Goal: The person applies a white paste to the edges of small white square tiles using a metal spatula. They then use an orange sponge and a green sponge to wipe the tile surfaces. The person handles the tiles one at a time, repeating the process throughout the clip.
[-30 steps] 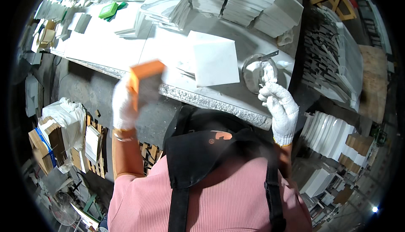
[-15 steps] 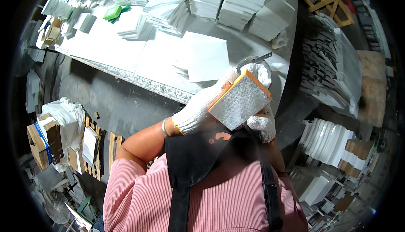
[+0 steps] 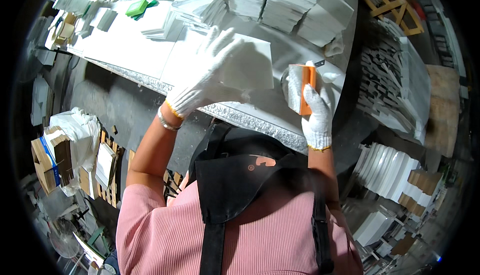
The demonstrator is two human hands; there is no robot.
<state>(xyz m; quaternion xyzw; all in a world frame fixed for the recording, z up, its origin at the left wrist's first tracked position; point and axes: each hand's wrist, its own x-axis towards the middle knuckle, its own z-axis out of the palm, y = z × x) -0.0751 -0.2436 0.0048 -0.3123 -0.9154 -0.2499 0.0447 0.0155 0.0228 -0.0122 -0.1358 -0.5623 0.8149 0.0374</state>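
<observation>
My right hand (image 3: pixel 319 117), in a white knit glove, grips an orange-backed float (image 3: pixel 300 90) with a thick, rough grey-white pad. The float is upright, its pad turned left. My left hand (image 3: pixel 207 70), gloved the same way, is spread open over the left side of a square white tile (image 3: pixel 256 65) on the table; whether it touches the tile I cannot tell. Behind the float is a round, clear-looking dish (image 3: pixel 285 82), mostly hidden, with a dark metal strip (image 3: pixel 320 63) across its far side.
The white stone-topped table (image 3: pixel 135 57) has a rough front edge. Tall stacks of marble-look tiles (image 3: pixel 295 0) line its far side. A green block (image 3: pixel 136 8) lies at far left. Stacked tile strips (image 3: pixel 382 75) stand at right, with cardboard boxes (image 3: pixel 55 160) at lower left.
My left hand has let go of the float and moved left over the tile, fingers spreading. The right hand has kept the float and turned it upright, its pad facing left.
</observation>
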